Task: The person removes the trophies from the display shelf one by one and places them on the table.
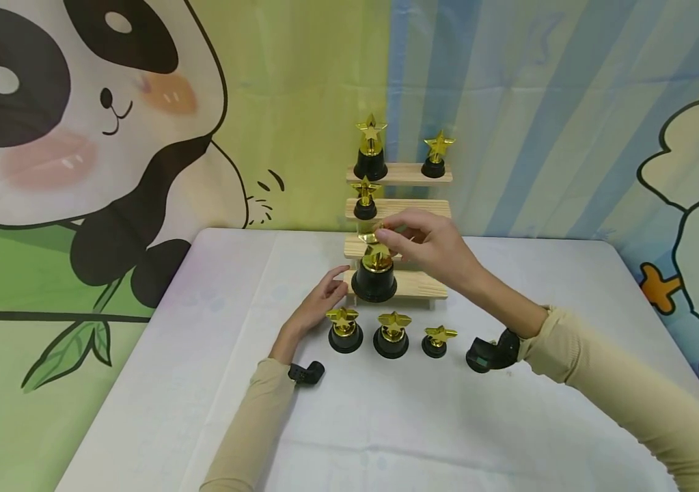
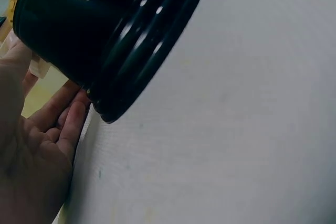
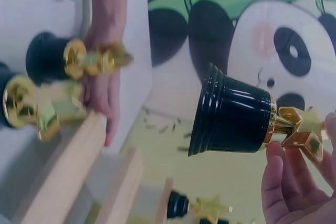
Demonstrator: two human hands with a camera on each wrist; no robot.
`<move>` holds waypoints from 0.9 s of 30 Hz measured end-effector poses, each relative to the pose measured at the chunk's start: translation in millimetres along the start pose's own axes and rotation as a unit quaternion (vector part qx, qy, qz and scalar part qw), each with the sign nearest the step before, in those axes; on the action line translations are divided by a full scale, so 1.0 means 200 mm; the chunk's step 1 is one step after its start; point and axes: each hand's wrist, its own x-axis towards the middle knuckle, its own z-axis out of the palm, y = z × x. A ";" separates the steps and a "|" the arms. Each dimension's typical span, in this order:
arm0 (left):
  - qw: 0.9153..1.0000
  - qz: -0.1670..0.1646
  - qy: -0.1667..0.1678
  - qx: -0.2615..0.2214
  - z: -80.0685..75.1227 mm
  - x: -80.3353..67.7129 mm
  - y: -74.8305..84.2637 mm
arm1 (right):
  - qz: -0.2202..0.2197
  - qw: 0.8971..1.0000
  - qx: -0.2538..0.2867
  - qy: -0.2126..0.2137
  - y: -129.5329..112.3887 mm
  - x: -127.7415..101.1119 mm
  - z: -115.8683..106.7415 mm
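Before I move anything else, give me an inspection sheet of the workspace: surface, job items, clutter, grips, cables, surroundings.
Surface: white-covered table, with a stepped wooden stand towards its far side.
Job items: held trophy at the lowest step's left end in the head view, contact unclear; three front trophies in a row on the table; two top-step trophies; one second-step trophy. Third step partly hidden.
Clutter: nothing seen.
Left grip: beside the stand's left end, holding nothing.
Right grip: pinches the held trophy by its gold star.
Cables: nothing seen.
Surroundings: printed backdrop with a cartoon panda; a black unit on each wrist.
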 end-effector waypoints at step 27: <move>1.000 0.011 -0.013 -0.010 -0.01 -0.01 0.00 | -0.088 0.995 0.034 -0.040 -0.04 -0.29 0.37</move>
